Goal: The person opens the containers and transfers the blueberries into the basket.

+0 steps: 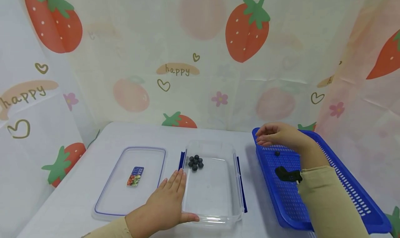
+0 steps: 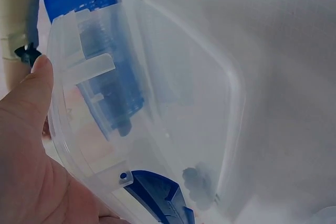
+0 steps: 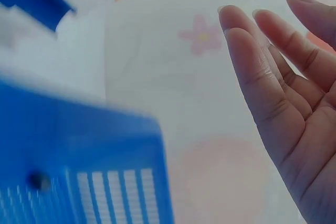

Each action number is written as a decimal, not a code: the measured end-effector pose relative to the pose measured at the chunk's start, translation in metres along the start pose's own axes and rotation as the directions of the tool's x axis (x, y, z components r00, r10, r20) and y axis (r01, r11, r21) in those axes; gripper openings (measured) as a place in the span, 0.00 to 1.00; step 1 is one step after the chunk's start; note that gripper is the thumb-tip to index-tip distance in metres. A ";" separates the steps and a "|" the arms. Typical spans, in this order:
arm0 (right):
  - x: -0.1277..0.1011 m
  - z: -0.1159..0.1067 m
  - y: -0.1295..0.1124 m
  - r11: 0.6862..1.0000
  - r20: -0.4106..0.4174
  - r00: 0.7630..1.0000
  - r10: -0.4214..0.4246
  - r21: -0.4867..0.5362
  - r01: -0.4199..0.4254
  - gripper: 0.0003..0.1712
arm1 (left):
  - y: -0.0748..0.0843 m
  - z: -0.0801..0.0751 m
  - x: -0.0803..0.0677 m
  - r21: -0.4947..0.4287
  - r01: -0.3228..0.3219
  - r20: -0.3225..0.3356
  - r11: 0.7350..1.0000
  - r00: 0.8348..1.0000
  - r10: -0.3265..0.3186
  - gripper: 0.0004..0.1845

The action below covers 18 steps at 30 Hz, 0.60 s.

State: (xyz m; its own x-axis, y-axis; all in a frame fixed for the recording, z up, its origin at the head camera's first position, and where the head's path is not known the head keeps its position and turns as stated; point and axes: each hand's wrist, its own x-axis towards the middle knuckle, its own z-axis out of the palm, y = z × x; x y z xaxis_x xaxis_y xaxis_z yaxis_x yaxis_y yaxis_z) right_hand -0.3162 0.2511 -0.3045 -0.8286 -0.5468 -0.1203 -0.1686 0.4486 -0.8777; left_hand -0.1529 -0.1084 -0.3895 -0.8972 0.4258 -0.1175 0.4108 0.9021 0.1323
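Observation:
A clear plastic food container point(image 1: 207, 193) with blue side clips stands on the table, and several blueberries point(image 1: 195, 164) cluster in its far left corner. My left hand point(image 1: 164, 199) rests flat against the container's left side, fingers straight and thumb at the near rim. In the left wrist view the thumb point(image 2: 39, 77) lies along the clear wall. Above the far left corner of a blue basket point(image 1: 270, 196) hovers my right hand point(image 1: 278, 135), loosely bent and holding nothing. One blueberry point(image 1: 277, 153) lies in the basket below it; the right wrist view shows this blueberry point(image 3: 38, 180) blurred.
Left of the container lies its clear lid point(image 1: 115, 196) with a blue seal and a colourful label point(image 1: 135, 176). A black wrist-worn device point(image 1: 285, 174) hangs over the basket by the right sleeve. Behind the table hangs a strawberry-print curtain point(image 1: 200, 92).

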 end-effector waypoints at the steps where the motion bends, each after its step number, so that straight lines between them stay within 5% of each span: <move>1: 0.004 0.004 -0.004 1.000 0.001 1.000 0.002 -0.010 -0.002 0.19 | 0.000 0.000 0.000 0.002 0.000 0.002 1.000 1.000 0.000 0.64; 18: 0.066 0.076 -0.033 0.996 0.070 0.996 -0.056 0.079 0.050 0.14 | 0.000 -0.002 0.000 0.009 0.005 0.008 1.000 1.000 -0.005 0.64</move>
State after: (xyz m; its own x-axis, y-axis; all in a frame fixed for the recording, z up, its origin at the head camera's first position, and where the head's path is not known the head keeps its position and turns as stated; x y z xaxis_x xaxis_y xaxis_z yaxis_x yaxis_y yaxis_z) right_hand -0.3247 0.1466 -0.3190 -0.7787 -0.6188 -0.1032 -0.1673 0.3633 -0.9165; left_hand -0.1533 -0.1082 -0.3877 -0.8979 0.4218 -0.1259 0.4078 0.9047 0.1232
